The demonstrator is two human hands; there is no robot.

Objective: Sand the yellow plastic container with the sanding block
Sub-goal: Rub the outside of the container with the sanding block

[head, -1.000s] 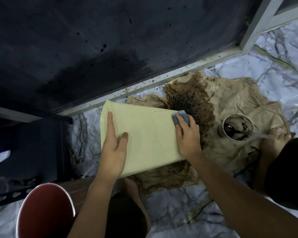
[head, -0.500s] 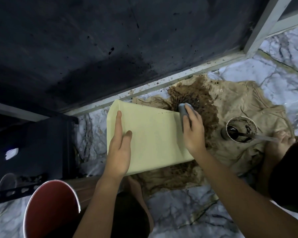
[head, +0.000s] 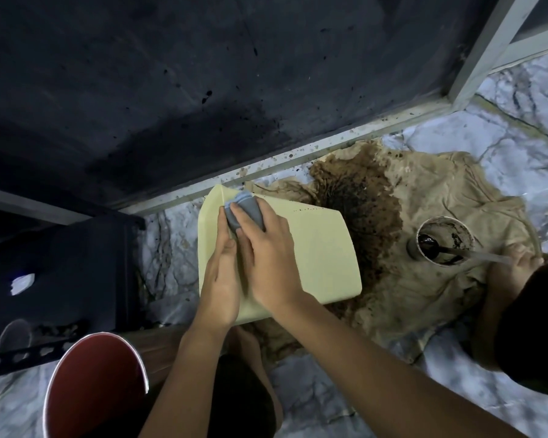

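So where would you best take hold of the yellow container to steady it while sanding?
Grip the yellow container by its near left edge, coming from the left: it lies on its side, flat face up. The left hand already presses there, leaving the right hand free with the sanding block.

Dim, cool light is falling on the scene, leaving the dark wall (head: 203,90) at twelve o'clock almost featureless. The pale yellow container (head: 323,257) is catching the most light and standing out brightest. A thin glare is running along the rim of the red bucket (head: 92,384) at seven o'clock. Wide-angle distortion is bending the grey frame (head: 484,55) at two o'clock, and the forearms at the bottom edge are looking stretched and soft.
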